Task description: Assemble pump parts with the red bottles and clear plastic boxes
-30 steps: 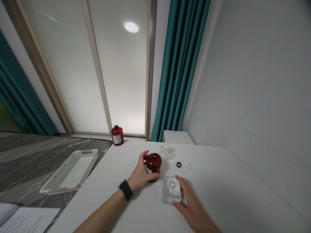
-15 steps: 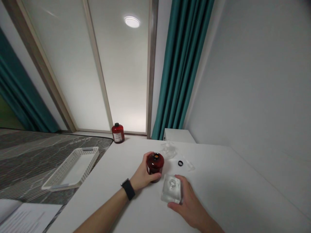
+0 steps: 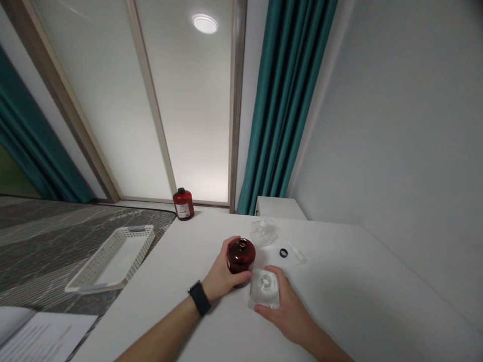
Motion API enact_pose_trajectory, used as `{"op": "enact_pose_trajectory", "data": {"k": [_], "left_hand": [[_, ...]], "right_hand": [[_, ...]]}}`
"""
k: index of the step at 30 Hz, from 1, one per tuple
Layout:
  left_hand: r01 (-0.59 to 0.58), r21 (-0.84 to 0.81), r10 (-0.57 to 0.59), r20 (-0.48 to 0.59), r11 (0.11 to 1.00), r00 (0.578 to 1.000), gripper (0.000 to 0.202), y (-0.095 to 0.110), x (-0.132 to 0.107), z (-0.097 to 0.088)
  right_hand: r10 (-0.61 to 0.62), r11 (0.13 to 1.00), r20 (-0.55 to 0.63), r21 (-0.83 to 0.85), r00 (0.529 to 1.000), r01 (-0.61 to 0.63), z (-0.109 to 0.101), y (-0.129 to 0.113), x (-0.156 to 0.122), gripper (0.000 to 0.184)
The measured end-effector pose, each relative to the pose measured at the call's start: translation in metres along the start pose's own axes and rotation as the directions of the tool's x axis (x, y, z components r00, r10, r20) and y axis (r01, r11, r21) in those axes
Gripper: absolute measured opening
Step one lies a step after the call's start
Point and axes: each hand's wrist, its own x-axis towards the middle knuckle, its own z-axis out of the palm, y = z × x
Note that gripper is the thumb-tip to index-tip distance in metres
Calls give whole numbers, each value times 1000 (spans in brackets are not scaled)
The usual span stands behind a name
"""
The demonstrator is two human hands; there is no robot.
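Note:
My left hand (image 3: 222, 276), with a dark watch on its wrist, is wrapped round a dark red bottle (image 3: 241, 257) whose neck is uncapped. Close by on the right, my right hand (image 3: 282, 304) grips a clear square bottle (image 3: 265, 288) between thumb and fingers; its round neck is open too. The two bottles stand side by side, nearly touching. Beyond them lie a black ring (image 3: 283, 253) and a clear, pump-like plastic piece (image 3: 263, 231), partly transparent and hard to make out.
A second red bottle (image 3: 183, 204) with a black cap stands at the table's far left corner. On the dark surface to the left are a white perforated basket (image 3: 83, 288) and an open booklet (image 3: 47, 334). A white cabinet (image 3: 281, 207) stands behind the white table (image 3: 339, 281).
My right hand has shifted slightly left with the clear bottle, bringing it nearer the red one. My left hand keeps its hold, and the view has tilted a little.

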Motion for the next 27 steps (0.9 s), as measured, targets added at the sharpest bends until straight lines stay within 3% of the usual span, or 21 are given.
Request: {"op": "enact_pose_trajectory", "data": {"k": [6,13,21,27], "left_hand": [[-102,163,87,97,981,991,85,6,-2,-17],[-291,470,181,266,833,947,84,26,-4,-43],[-420,637,234,358,646,904,84,32,-5,-41],[-433,714,212,381,550,900,79,32,-5,-41]], "right_hand": [[-8,997,-30,72,1000,10,-2,2,-2,70],[-25,998,-26,56,999,26,-15,7,-1,73],[-60,998,-10,-2,998,60,-28,-4,5,74],[-85,995,2,-50,996,85,-29,-8,9,85]]}}
